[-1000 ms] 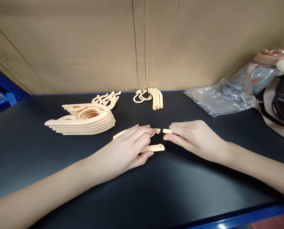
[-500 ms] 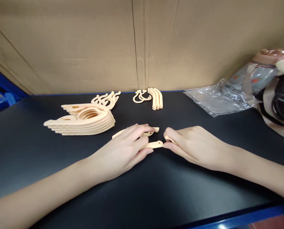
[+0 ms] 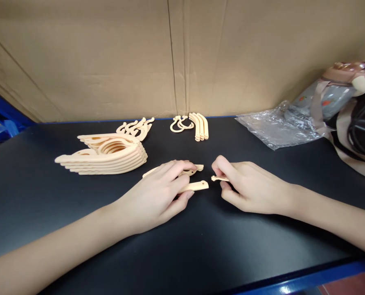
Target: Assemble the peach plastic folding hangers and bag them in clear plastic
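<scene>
My left hand [image 3: 164,188] is closed over a cream plastic hanger body [image 3: 197,186] on the black tabletop. Two of its ends stick out to the right past my fingers, the nearer one with a small round hole; the middle is covered by the hand. To the right, my right hand [image 3: 246,184] pinches a small cream plastic piece [image 3: 219,178] between thumb and forefinger. Its knobbed tip points left, a short gap from the hanger body's near end. The rest of that piece is hidden in the hand.
A stack of cream hanger bodies [image 3: 109,157] lies at left, with loose hooks [image 3: 136,128] behind it. More hooks [image 3: 180,124] and several curved arms [image 3: 200,126] lie at the back centre. A clear plastic bag [image 3: 274,127] and a strapped bottle [image 3: 320,96] are at right.
My right hand has drawn slightly right, away from the hanger body's end, and the small piece has turned so its tip points left. My left hand has barely moved.
</scene>
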`<state>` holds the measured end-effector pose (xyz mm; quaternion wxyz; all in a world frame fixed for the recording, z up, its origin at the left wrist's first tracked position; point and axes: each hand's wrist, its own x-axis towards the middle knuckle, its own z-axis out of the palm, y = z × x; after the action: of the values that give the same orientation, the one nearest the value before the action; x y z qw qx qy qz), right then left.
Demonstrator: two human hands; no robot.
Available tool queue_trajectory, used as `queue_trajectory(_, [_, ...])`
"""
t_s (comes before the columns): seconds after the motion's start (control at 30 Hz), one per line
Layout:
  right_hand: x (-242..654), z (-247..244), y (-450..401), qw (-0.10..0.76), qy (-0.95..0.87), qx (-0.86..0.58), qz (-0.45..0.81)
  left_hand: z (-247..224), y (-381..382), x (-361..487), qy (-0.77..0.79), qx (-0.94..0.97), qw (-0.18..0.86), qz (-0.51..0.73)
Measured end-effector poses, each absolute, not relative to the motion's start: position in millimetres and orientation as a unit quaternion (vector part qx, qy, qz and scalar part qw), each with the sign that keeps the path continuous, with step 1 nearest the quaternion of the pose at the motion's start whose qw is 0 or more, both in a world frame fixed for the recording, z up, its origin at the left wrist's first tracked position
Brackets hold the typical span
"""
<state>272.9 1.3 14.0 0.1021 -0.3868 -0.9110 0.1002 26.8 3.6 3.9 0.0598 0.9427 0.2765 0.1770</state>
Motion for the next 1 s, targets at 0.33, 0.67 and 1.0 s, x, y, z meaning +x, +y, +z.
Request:
queue_trajectory(0.33, [272.8, 7.6, 10.0, 0.164, -0.929, -0.324, 0.069, 5.1, 2.9, 27.8, 0.288, 0.939, 0.068, 0.172])
queue_trajectory(0.67, [272.8, 10.6, 2.5, 0.154, -0.907, -0.388, 0.064, 3.2, 3.9, 26.3, 0.289, 0.939, 0.056, 0.177])
queue_trajectory(1.0, [275.4, 9.2, 5.4, 0.114, -0.927, -0.356, 0.038, 1.0, 3.5, 27.3, 0.284, 0.938, 0.030, 0.196])
